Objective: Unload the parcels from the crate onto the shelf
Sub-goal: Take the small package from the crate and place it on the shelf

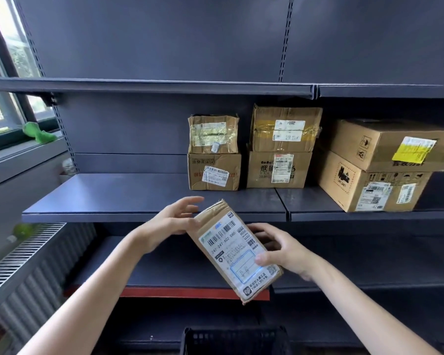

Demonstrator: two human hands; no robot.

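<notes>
A flat brown parcel (237, 248) with a large white shipping label is held tilted in front of the dark shelf (139, 201), just below its front edge. My right hand (280, 252) grips the parcel's lower right side, thumb on the label. My left hand (168, 221) is at the parcel's upper left corner with fingers spread and straight, touching its edge. The black crate (235, 340) shows at the bottom, below the parcel; its inside is hidden.
Three two-high stacks of cardboard boxes stand on the shelf's right half: a small stack (214, 152), a middle one (282, 147), a large one (385, 165). A lower shelf (180, 272) with a red front strip sits beneath. A window sill and radiator grille (18, 254) are at left.
</notes>
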